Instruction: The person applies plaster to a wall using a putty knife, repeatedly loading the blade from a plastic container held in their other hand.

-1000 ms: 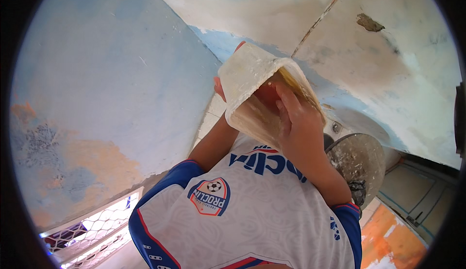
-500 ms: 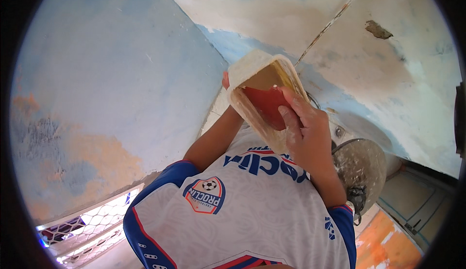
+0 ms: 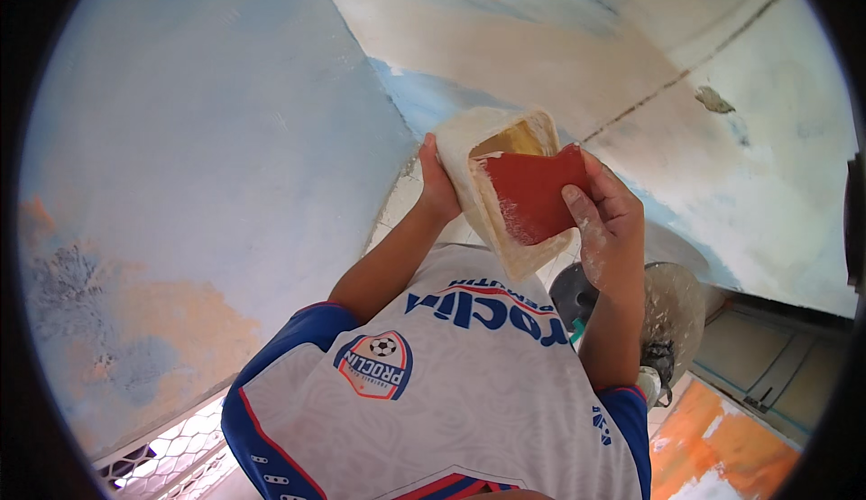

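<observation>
A cream plastic tub, its rim smeared with pale paste, is tilted with its opening toward my right. My left hand grips it from the left side; some of those fingers are hidden behind it. Between thumb and fingers, my right hand pinches a flat red putty spreader. The spreader lies across the tub's mouth, and pale paste clings to its left and lower edges. Part of the tub's yellowish inside shows above it.
A bluish wall rises on the left and meets a patchy beige-and-blue wall with a long crack. A paste-spattered grey bucket stands below right. White mesh shows at lower left.
My right hand has drawn the red spreader up and rightward, so more of its face shows. The tub has shifted slightly right, and more of my left hand is visible.
</observation>
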Demonstrator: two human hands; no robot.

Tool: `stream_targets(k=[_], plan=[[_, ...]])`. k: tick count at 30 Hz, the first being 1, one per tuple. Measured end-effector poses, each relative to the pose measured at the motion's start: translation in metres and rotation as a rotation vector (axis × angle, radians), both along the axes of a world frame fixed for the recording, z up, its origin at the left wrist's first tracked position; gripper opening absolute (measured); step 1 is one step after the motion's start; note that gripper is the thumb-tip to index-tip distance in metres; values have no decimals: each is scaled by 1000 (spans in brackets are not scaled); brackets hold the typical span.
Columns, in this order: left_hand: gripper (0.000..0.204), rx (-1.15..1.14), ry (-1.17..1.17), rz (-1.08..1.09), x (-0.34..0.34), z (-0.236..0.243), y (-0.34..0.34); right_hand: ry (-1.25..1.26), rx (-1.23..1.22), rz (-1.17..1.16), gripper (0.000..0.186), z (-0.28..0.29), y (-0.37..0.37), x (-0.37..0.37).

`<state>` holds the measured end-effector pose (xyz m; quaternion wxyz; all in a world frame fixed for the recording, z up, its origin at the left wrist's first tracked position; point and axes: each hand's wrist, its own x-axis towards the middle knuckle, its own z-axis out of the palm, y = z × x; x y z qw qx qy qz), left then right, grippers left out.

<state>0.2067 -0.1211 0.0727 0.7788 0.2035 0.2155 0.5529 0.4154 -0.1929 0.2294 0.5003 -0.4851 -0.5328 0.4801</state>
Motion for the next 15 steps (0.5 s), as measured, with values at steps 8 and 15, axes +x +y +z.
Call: stream_targets(k=[8, 15], plan=[[94, -64, 66, 17, -98, -12, -8, 293, -185, 77, 45, -12, 18, -71], [76, -58, 154, 105, -174, -24, -13, 305, -274, 56, 47, -38, 26, -125]])
